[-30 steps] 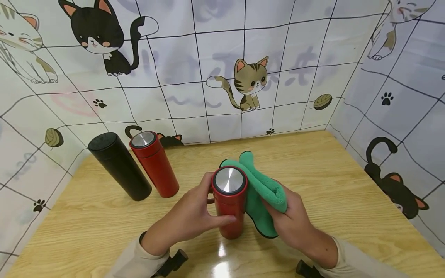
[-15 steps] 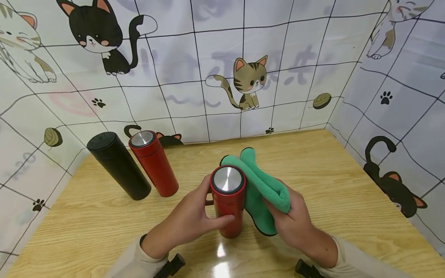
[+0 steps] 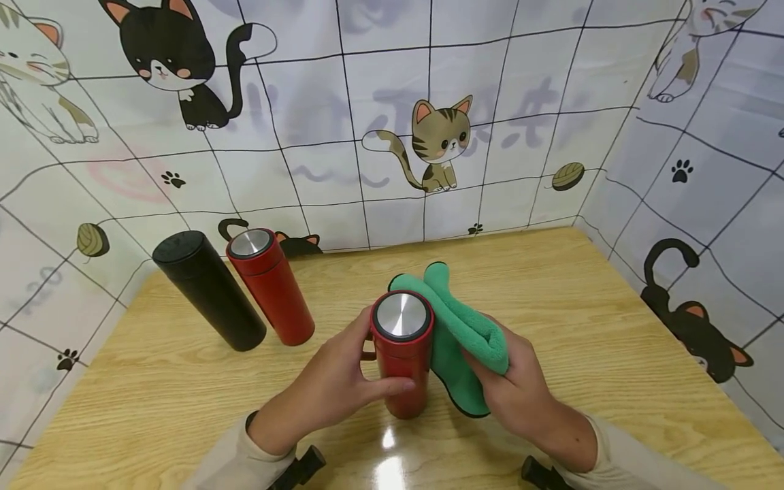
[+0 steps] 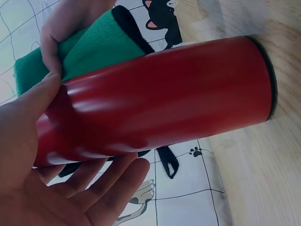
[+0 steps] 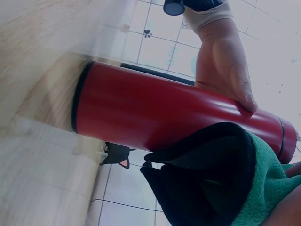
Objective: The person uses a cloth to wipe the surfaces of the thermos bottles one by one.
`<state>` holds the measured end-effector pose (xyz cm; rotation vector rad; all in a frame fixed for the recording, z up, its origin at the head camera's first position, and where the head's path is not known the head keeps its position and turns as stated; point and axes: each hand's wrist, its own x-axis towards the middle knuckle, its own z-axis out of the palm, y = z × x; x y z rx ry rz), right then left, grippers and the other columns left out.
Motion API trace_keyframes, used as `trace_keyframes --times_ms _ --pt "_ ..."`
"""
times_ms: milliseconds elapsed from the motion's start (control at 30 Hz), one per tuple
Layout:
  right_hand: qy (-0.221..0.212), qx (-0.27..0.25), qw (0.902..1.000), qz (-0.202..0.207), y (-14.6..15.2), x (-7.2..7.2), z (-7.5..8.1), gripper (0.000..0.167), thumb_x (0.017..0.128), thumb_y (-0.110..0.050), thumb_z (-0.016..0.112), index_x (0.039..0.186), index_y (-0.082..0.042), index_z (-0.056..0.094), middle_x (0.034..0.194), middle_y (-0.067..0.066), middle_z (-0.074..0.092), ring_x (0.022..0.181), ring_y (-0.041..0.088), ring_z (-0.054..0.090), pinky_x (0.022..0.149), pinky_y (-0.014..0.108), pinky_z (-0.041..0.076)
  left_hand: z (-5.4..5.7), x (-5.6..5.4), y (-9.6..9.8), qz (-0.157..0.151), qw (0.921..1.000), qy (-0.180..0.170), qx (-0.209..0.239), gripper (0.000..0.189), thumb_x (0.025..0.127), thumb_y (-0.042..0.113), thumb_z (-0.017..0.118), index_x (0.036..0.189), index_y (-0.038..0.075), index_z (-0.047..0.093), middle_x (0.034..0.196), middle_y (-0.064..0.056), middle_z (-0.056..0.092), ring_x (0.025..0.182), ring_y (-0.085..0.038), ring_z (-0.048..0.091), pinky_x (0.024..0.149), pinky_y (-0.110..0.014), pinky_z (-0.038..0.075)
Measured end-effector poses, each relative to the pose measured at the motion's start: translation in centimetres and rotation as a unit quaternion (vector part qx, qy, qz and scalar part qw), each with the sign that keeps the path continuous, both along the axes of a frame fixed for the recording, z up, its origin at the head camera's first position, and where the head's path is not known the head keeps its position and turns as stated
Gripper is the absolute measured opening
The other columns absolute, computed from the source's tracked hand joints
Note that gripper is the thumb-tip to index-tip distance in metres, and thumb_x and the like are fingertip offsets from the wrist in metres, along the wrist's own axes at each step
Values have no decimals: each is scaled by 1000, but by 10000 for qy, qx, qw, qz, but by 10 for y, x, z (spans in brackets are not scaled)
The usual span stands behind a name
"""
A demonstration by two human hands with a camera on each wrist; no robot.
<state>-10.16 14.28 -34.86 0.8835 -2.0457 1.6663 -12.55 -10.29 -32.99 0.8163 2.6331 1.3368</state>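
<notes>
My left hand (image 3: 343, 381) grips a red thermos bottle (image 3: 404, 371) with a shiny steel lid top, thumb across its front and fingers round the far side. The bottle stands upright; whether its base touches the table is hard to tell. In my right hand (image 3: 514, 388) is a folded green cloth (image 3: 468, 333) with black edging, pressed against the bottle's right side. The left wrist view shows the smooth red bottle wall (image 4: 164, 94) with the cloth (image 4: 99, 47) behind it. From the right wrist, the cloth's dark inner fold (image 5: 211, 174) lies along the bottle (image 5: 141, 106).
On the left of the wooden table (image 3: 551, 292) stand a black thermos bottle (image 3: 211, 292) and a second red one (image 3: 272, 289), side by side. A white sheet with printed cats (image 3: 318, 102) hangs along the back and both sides.
The cloth and the held bottle have shifted very slightly left since one second ago. Both hands keep their hold, and the last half second shows almost no movement.
</notes>
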Motion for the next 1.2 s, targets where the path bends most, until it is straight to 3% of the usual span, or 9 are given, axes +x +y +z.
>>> trace_keyframes --times_ms 233,500,733,967,1100,1200 --pt "-554 228 9982 11 -4 -1 -2 51 98 10 49 146 -6 49 141 1 60 128 9 58 101 26 52 0 1 -2 2 9998 -90 169 95 76 35 88 151 34 29 139 16 53 121 -9 60 92 -29 58" --pt "-174 130 9997 -122 -2 1 -2 51 95 16 48 144 1 50 141 1 60 130 9 57 104 23 49 -2 1 -3 33 9987 -175 479 81 73 28 91 136 22 40 127 10 62 113 -10 64 86 -27 59" --pt "-836 711 9939 -105 -6 -2 -2 51 102 -1 49 149 -21 48 146 -1 56 132 9 55 104 24 49 -1 0 -6 -19 9988 -148 469 79 73 27 90 135 22 42 126 10 64 112 -10 65 87 -29 59" --pt "-205 218 9996 5 -5 0 0 51 97 14 48 145 -5 51 139 5 61 128 10 58 102 23 50 0 1 -8 45 9991 -179 380 79 73 31 90 136 26 43 125 12 65 111 -9 64 86 -28 60" --pt "-667 352 9970 197 -4 1 1 52 101 7 45 149 -11 47 145 1 57 131 10 56 103 26 50 0 1 -10 104 9992 -169 338 80 73 34 90 138 30 44 123 13 64 108 -10 65 85 -25 59" --pt "-584 414 9974 81 -5 1 2 52 100 7 47 148 -12 48 143 1 58 129 9 57 103 24 50 -1 1 -12 114 9993 -178 297 82 73 36 89 142 36 44 123 14 63 106 -13 66 82 -24 59"
